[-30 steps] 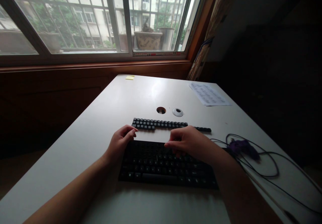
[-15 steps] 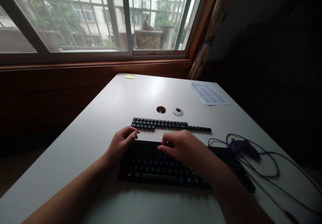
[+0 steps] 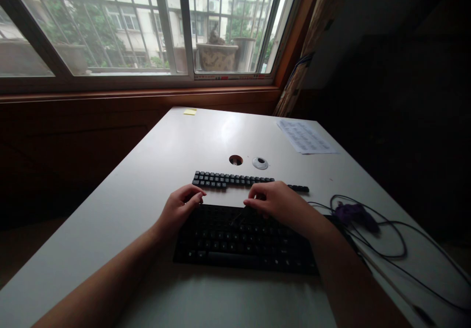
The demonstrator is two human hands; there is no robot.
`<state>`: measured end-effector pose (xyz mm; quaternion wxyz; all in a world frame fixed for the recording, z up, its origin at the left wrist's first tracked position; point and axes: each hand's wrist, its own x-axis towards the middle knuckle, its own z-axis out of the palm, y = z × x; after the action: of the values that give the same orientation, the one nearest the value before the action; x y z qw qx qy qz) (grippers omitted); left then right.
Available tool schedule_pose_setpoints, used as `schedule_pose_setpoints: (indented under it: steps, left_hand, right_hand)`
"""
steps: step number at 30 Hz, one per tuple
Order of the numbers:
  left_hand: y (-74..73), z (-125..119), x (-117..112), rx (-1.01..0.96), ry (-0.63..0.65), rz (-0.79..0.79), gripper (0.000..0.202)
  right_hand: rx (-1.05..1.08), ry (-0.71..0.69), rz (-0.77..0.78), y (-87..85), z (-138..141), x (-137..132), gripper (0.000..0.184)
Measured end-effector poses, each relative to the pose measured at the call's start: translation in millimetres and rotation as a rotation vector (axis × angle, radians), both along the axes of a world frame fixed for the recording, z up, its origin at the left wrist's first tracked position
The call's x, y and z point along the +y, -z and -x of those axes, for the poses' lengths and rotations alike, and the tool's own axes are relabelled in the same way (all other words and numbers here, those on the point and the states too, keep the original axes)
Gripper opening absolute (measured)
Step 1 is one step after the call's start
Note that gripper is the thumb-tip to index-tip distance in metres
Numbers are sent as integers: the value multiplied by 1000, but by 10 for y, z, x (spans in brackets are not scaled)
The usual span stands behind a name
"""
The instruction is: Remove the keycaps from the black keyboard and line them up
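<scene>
A black keyboard [image 3: 228, 257] lies across the near part of the white table, its upper rows partly bare of keycaps. My right hand [image 3: 275, 199] is over its far edge, thumb and fingers pinched on a dark, thin keycap puller [image 3: 240, 217]. The puller slants down to the left, its pronged end over the upper key rows; whether it grips a cap is too dark to tell. My left hand [image 3: 180, 204] is curled at the keyboard's far left corner, thumb close to the forefinger. Anything within it is hidden. Several loose keycaps [image 3: 221, 179] stand in rows beyond the keyboard.
A black cable [image 3: 401, 239] loops around a purple bundle [image 3: 355, 217] on the right. Farther back are a round table hole [image 3: 236, 160], a grey ring cover [image 3: 260, 163], printed sheets [image 3: 307, 137] and a yellow sticky note [image 3: 190, 112]. A window [image 3: 228, 23] lies beyond the table.
My right hand has moved right and slightly away from me, and the puller has come into view below its fingers. My left hand has hardly moved.
</scene>
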<state>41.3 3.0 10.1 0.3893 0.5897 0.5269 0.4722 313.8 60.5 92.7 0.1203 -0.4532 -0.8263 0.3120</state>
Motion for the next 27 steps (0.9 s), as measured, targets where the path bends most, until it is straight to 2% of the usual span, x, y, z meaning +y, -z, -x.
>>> schedule_pose_setpoints:
  steps: [7, 12, 17, 23, 27]
  left_hand:
    - [-33, -6, -29, 129, 76, -108, 13]
    - [-65, -31, -45, 229, 211, -241, 12]
    - [-87, -53, -68, 249, 324, -304, 19]
    - [-127, -65, -90, 221, 337, -318, 33]
    - [-122, -68, -83, 178, 316, -277, 35]
  right_hand:
    - [68, -15, 41, -75, 36, -70, 21]
    - [136, -15, 53, -113, 60, -109, 20]
    - [223, 23, 7, -111, 101, -112, 21]
    - [323, 82, 16, -77, 192, -130, 22]
    - [410, 104, 76, -27, 254, -146, 24]
